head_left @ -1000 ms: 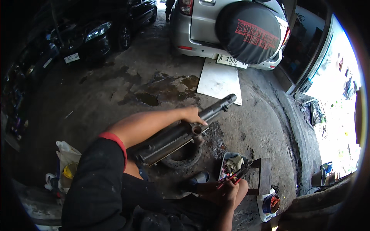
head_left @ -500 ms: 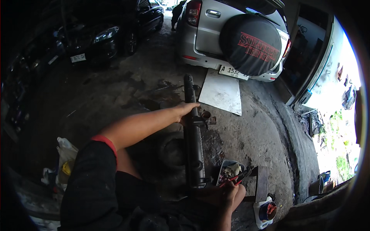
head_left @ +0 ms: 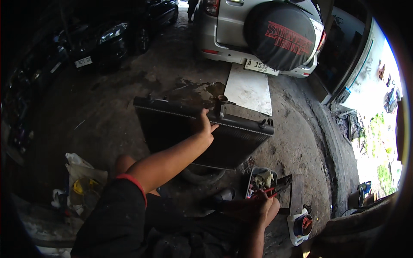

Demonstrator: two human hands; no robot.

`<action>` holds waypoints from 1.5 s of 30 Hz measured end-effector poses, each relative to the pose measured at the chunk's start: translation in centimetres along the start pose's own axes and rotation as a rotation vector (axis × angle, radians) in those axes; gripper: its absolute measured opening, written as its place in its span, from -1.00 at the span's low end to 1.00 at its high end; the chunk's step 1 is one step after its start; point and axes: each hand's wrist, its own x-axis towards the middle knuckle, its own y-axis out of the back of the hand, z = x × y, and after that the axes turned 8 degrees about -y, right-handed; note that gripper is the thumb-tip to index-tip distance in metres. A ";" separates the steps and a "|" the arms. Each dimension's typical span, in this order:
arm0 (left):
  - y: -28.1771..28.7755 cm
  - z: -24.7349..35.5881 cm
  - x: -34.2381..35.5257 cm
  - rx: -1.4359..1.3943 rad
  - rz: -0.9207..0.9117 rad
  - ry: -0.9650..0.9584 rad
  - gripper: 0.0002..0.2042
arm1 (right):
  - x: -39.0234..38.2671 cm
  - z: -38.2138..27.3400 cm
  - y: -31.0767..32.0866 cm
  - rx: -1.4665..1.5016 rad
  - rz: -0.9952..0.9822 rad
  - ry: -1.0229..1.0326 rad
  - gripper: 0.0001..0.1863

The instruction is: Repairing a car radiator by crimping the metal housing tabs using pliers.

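A black radiator stands broadside before me, top tank upward and filler neck at the back. My left hand grips its upper edge below that neck, fingers curled over the tank's seam. Beneath it shows a dark tyre on the floor. My right hand is closed on red-handled pliers by my right knee. Just behind the pliers sits a grey-rimmed tray holding rags and small items.
A silver car with covered spare wheel and a black car stand ahead, a person beyond. A white board lies on the floor. A white bag is left, a wooden stool and cut-open container right.
My left hand has turned the radiator from nearly end-on to broadside, its top tank now running left to right. My right hand stays low with the pliers.
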 end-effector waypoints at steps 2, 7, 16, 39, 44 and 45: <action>2.7 -1.4 -1.0 -0.140 0.037 -0.082 -0.69 | 0.9 0.0 -0.5 0.127 -0.057 -0.077 -0.82; 7.1 -0.7 -1.6 -0.343 -0.007 -0.179 -0.61 | -3.4 -5.0 -4.0 -0.154 -0.029 -0.055 -0.74; 4.6 0.6 -5.0 -0.467 -0.020 -0.129 -0.77 | -3.4 -4.1 -5.2 -0.103 -0.066 -0.111 -0.67; 8.2 -5.9 -7.2 -0.410 -0.354 -0.034 -0.80 | -1.7 -3.0 -6.3 -0.073 -0.196 -0.048 -0.62; 9.2 -2.6 -11.6 -0.119 -0.178 0.288 -0.71 | -1.2 -2.5 -5.0 -0.028 -0.205 -0.081 -0.55; 9.1 -0.8 -13.5 -0.092 -0.355 0.189 -0.68 | -0.8 -2.0 -4.3 -0.039 -0.208 -0.067 -0.51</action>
